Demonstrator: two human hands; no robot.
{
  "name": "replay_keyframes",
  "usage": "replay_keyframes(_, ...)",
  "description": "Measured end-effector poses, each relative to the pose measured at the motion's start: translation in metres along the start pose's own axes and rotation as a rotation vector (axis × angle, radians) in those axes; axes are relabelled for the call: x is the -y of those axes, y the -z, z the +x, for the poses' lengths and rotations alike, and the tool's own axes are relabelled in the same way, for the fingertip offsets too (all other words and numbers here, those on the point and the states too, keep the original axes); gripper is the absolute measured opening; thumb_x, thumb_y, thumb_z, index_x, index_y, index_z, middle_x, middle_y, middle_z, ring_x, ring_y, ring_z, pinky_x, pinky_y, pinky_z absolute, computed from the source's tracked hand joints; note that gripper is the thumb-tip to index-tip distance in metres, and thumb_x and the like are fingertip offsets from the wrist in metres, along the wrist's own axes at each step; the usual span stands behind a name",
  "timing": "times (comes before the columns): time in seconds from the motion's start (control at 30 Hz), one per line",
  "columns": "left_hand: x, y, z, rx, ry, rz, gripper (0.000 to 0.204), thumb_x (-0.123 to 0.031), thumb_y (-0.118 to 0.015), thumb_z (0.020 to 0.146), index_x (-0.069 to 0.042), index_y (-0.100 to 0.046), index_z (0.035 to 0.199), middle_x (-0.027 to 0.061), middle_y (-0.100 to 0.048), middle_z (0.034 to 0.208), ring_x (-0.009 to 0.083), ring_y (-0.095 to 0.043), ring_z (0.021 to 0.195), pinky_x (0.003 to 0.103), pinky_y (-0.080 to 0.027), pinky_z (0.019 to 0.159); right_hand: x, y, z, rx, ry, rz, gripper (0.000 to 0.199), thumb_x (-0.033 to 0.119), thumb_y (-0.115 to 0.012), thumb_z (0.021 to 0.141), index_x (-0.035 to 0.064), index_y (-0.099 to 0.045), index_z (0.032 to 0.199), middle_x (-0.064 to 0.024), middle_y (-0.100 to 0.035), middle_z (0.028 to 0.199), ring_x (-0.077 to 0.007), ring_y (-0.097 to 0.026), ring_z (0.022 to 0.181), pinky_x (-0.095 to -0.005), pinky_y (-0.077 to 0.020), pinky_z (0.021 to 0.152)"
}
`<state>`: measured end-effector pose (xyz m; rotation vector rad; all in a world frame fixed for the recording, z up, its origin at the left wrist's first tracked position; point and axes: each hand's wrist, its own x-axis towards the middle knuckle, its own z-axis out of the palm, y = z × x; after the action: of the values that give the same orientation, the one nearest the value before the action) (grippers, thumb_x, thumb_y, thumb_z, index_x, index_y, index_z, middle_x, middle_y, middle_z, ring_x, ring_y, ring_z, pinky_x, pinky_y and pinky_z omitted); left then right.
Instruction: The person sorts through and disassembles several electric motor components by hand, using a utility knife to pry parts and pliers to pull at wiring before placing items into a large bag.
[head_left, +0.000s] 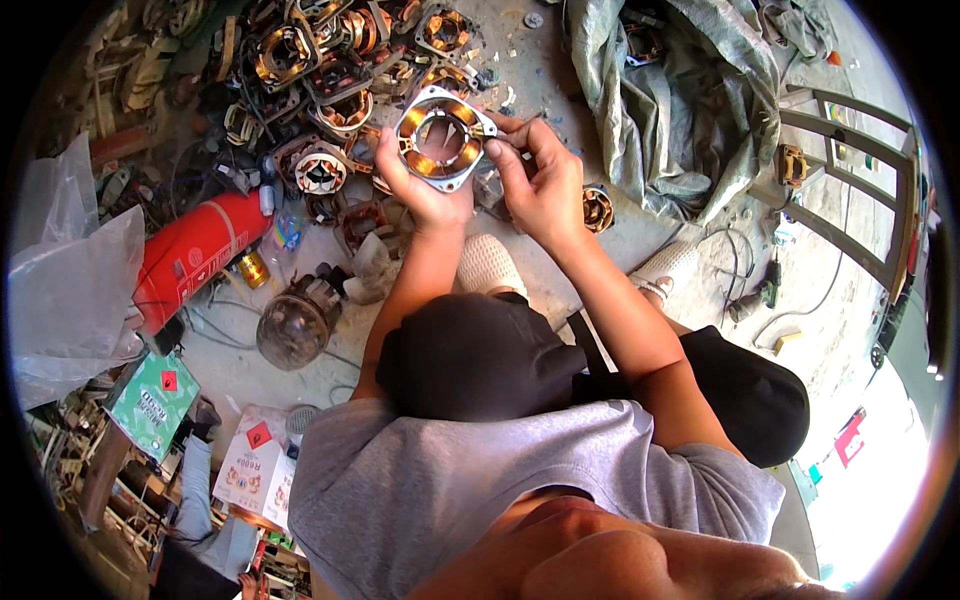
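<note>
Curled around a copper-wound motor ring [412,125], my left hand [430,203] held it before a heap of similar rings [340,80]; my right hand [545,182] pinched its right edge; white box [252,470] and green box [150,405] stood lower left, contents hidden

From my end I'm seeing a motor ring [438,106] resting in the left hand [434,200], with the right hand [550,182] touching its right side. Ahead and left, a heap of motor parts [340,78] is lying on the floor [550,275]. Nearer, a cylinder [205,245] is sitting between a plastic sheet [75,290] and a can [252,268]. Right of the heap, a tarp [680,110] is lying beside a frame [845,134].
</note>
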<state>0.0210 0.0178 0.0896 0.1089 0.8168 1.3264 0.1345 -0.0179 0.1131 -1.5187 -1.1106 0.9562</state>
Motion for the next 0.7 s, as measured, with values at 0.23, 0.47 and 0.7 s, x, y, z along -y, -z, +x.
replay_keyframes(0.23, 0.003, 0.004, 0.003, -0.063, -0.045, 0.035, 0.069, -0.058, -0.041, 0.088, 0.003, -0.054, 0.119, 0.0173, -0.061, 0.112, 0.0314, -0.059, 0.102, 0.042, -0.047, 0.09, 0.005, 0.0, -0.01, 0.04, 0.023, -0.134, 0.018, 0.01, -0.07, 0.082, -0.0009, -0.058, 0.09, -0.0155, -0.07, 0.103, -0.0186, -0.061, 0.061, -0.0312, -0.0491, 0.056)
replay_keyframes(0.47, 0.008, 0.009, 0.008, -0.083, -0.018, -0.014, 0.072, -0.059, -0.042, 0.087, 0.003, -0.054, 0.121, 0.0187, -0.06, 0.114, 0.0342, -0.058, 0.105, 0.044, -0.046, 0.093, -0.004, -0.008, -0.007, -0.024, -0.019, -0.147, 0.017, 0.008, -0.069, 0.083, -0.0009, -0.055, 0.082, -0.0142, -0.071, 0.096, -0.0162, -0.061, 0.059, -0.0306, -0.0492, 0.054)
replay_keyframes(0.7, 0.002, 0.008, 0.006, -0.034, 0.171, -0.113, 0.073, -0.059, -0.047, 0.084, 0.003, -0.054, 0.122, 0.0173, -0.061, 0.115, 0.0322, -0.058, 0.105, 0.045, -0.047, 0.092, -0.015, -0.004, -0.002, -0.012, -0.185, 0.215, 0.016, 0.006, -0.064, 0.089, -0.0011, -0.051, 0.082, -0.0117, -0.072, 0.105, -0.0066, -0.06, 0.072, -0.0281, -0.0501, 0.064)
